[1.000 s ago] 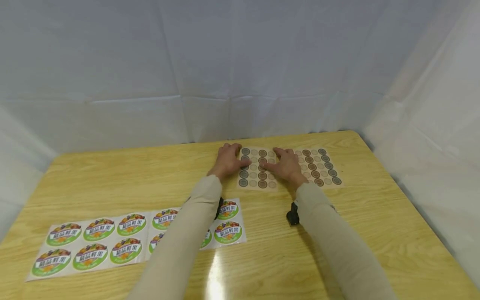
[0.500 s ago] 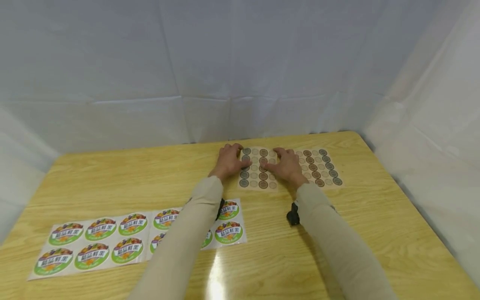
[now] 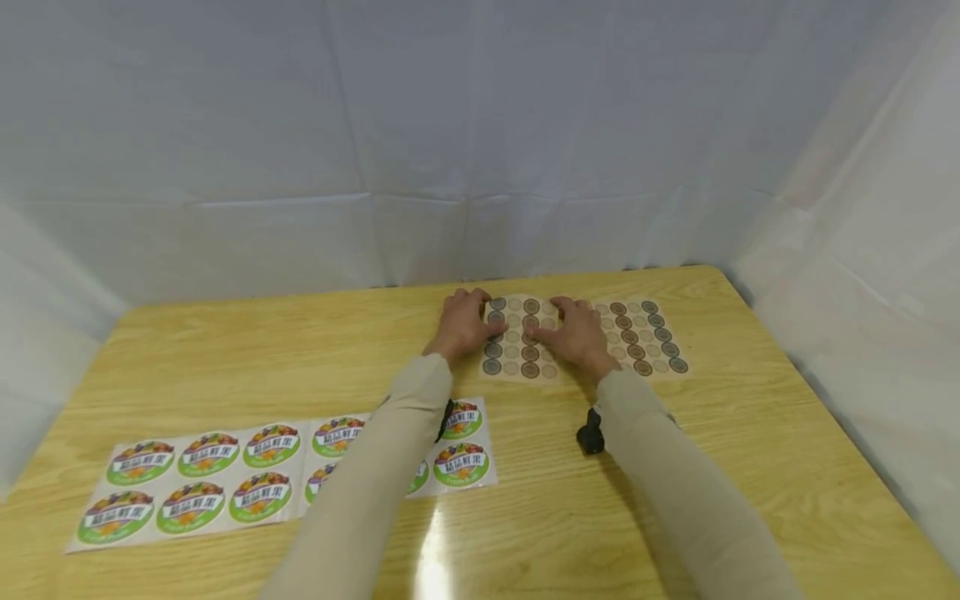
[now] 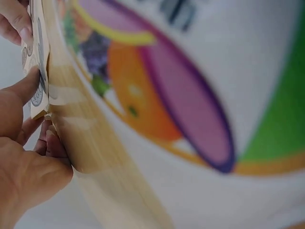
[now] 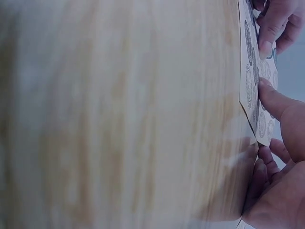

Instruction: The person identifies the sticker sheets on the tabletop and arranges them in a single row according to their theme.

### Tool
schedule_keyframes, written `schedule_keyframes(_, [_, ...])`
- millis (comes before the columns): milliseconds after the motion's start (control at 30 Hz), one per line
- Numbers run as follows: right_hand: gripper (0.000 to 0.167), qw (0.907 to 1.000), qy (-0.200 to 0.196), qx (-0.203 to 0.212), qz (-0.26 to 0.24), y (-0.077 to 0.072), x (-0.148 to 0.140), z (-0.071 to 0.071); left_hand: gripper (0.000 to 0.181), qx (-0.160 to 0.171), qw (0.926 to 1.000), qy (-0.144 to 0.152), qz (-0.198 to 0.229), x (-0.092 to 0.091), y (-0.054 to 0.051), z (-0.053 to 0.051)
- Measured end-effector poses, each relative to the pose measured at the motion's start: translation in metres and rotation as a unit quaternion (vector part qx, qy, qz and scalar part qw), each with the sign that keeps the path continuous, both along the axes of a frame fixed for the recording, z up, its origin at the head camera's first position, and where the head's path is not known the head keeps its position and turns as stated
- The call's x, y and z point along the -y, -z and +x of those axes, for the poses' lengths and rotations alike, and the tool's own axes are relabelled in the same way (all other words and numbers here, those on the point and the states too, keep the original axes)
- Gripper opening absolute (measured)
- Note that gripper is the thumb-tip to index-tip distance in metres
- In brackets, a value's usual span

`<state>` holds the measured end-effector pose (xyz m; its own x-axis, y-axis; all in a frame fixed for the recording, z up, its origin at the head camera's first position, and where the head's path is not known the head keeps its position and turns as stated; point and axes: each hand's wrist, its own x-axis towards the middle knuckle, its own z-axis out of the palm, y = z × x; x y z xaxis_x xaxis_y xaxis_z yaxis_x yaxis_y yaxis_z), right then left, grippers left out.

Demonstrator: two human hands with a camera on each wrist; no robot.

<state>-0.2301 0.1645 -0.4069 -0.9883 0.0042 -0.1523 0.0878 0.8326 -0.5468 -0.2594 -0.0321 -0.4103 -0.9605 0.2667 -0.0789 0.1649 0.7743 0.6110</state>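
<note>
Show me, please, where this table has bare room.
The table is bare back left, between the fruit-label strip and the back edge; right, between the right sleeve and the table's right edge; and between that sleeve and the strip. Crowded: back centre, where the left hand and right hand hold a patterned sheet beside a second sheet.

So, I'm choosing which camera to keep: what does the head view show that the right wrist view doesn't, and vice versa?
Only the head view: the fruit label stickers and beige sleeves. Only the right wrist view: the palm side of the right hand, its bent fingers close up. Both: left hand, right thumb, the round-print sticker sheet they touch, and the wood-grain table.
</note>
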Motion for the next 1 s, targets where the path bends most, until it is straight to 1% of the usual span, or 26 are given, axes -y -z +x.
schedule_keyframes(133, [0.074, 1.0000, 0.000, -0.005, 0.003, 0.002, 0.001, -0.001, 0.057, -0.004, 1.0000, 0.003, -0.007, 0.000, -0.002, 0.000])
schedule_keyframes(300, [0.076, 0.9997, 0.001, -0.024, -0.007, 0.004, 0.004, -0.005, 0.061, 0.001, 0.9999, 0.002, -0.012, -0.001, -0.005, -0.004])
schedule_keyframes(433, [0.077, 0.9991, 0.000, -0.029, -0.031, 0.005, 0.006, -0.006, 0.063, 0.010, 0.9998, 0.013, -0.009, 0.000, -0.009, -0.005])
schedule_keyframes(567, [0.078, 0.9970, 0.000, -0.013, -0.077, 0.002, 0.007, -0.006, 0.061, 0.012, 0.9996, 0.023, -0.006, 0.004, -0.011, -0.005])
schedule_keyframes(600, [0.079, 0.9961, -0.003, -0.011, -0.087, 0.000, 0.007, -0.006, 0.061, 0.011, 0.9997, 0.023, -0.005, 0.005, -0.012, -0.005])
schedule_keyframes(700, [0.078, 0.9950, -0.023, -0.016, -0.096, -0.006, 0.004, -0.010, 0.063, 0.008, 0.9999, 0.015, -0.004, 0.006, -0.019, -0.005])
schedule_keyframes(833, [0.077, 0.9949, -0.052, -0.026, -0.082, -0.021, 0.000, -0.014, 0.065, 0.002, 1.0000, 0.000, -0.002, 0.004, -0.030, -0.005])
schedule_keyframes(1000, [0.079, 0.9947, -0.063, -0.007, -0.082, -0.040, -0.007, -0.008, 0.064, -0.003, 0.9999, -0.003, 0.009, -0.002, -0.044, 0.000])
